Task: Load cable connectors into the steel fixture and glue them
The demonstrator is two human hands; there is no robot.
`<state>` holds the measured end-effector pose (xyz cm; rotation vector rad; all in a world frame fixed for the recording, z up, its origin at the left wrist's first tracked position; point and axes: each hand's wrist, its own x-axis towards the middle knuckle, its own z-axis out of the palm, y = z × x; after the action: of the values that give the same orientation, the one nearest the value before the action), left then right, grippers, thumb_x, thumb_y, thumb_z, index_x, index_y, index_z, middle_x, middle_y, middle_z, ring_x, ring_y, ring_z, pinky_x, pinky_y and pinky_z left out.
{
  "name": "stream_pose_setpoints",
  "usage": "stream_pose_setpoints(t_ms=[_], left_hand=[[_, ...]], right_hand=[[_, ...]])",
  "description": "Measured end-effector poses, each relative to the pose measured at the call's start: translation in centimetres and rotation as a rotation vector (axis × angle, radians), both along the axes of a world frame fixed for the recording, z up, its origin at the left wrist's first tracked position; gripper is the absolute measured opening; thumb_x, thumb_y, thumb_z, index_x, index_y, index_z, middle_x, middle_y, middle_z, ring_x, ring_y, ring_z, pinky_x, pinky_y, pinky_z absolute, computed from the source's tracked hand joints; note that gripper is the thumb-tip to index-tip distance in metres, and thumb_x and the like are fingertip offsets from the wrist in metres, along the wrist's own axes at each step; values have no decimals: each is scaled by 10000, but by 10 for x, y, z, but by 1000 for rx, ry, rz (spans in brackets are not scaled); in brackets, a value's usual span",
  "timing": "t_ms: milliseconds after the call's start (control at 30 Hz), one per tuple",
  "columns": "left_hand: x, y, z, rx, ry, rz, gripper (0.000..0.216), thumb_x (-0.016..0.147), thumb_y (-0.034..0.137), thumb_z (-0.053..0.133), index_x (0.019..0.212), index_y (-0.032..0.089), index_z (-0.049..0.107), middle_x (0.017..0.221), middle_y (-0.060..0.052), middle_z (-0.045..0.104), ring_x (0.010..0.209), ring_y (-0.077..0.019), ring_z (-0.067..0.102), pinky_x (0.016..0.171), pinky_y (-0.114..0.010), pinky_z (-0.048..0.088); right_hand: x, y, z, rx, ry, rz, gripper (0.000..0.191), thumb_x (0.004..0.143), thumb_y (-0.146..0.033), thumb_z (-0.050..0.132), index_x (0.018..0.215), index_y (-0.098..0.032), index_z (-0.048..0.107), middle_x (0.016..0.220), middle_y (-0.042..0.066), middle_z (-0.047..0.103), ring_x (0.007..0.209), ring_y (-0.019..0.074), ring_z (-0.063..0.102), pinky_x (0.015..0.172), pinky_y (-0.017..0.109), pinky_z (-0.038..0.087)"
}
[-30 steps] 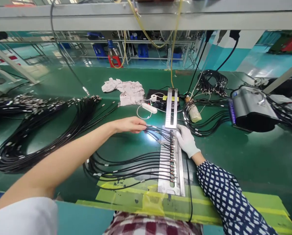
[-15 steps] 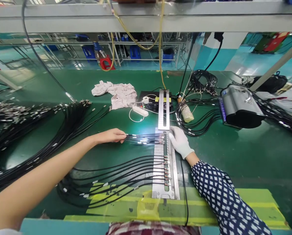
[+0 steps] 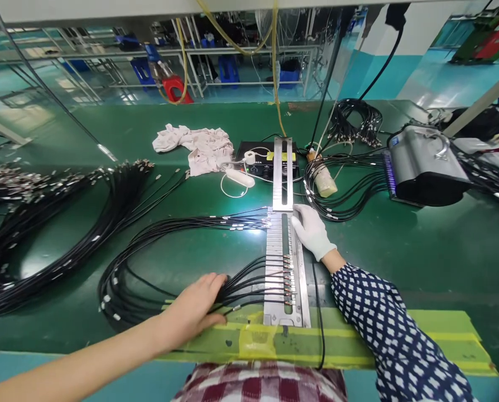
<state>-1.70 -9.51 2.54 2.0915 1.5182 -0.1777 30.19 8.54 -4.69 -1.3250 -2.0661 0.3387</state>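
My bare left hand (image 3: 197, 307) is curled around a bunch of black cables (image 3: 243, 286) in front of me, drawing them together just left of the metal fixture. Their metal tips sit in slots along the fixture's (image 3: 274, 310) right side. In a white glove, my right hand (image 3: 311, 231) grips the fixture's right edge, close to where a slotted metal plate (image 3: 277, 184) overlaps its far end. Another group of black cables (image 3: 207, 221) lies loose, its tips resting on the fixture's left edge near the far end. The undersides of the right fingers are hidden.
Large black cable bundles (image 3: 107, 206) cover the left side. Behind the fixture are a white cloth (image 3: 211, 148), a black control box (image 3: 255, 168) and a bottle (image 3: 324, 181). A silver machine (image 3: 425, 162) with cables through it stands right. Yellow tape (image 3: 258, 341) covers the front edge.
My left hand has let go of the far cable group and moved toward me onto the nearer cables, bunching them. Those far tips now rest further left. My right hand stays at the fixture.
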Motion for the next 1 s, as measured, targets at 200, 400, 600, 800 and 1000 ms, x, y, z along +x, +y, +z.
stream_pose_setpoints(t_ms=[200,400,600,800,1000], left_hand=[[2,12,5,-101,-57,38,139,838,334,474,790,221,408,949,-78,593,861,-245,604,765,-356,467],[8,26,28,-683,-320,283,414,837,609,539,951,226,429,605,73,438,467,-118,385,461,-240,332],[16,47,54,-722,-540,218,630,846,771,487,944,161,612,558,81,321,478,-82,215,463,-225,195],[-10,55,27,-427,-336,168,606,857,740,470,722,161,586,686,-11,529,597,-127,430,549,-239,316],[-37,67,15,-460,-410,201,615,867,762,461,735,165,528,601,39,414,537,-94,332,512,-218,248]], right_hand=[[-1,0,0,-1,-1,-9,383,969,-368,436,1279,-186,569,1277,139,618,1200,315,549,1072,496,439],[0,0,1,4,-7,-11,382,972,-372,437,1279,-185,567,1283,139,618,1207,313,550,1077,484,436],[0,-1,1,5,-8,-12,395,973,-398,443,1272,-172,569,1281,141,619,1190,314,557,1073,480,439],[0,-1,1,-2,0,-6,399,973,-420,453,1284,-198,566,1282,136,619,1197,323,551,1060,499,446],[0,0,-1,-3,-5,-13,405,972,-422,452,1288,-196,564,1278,137,618,1196,324,552,1062,496,444]])
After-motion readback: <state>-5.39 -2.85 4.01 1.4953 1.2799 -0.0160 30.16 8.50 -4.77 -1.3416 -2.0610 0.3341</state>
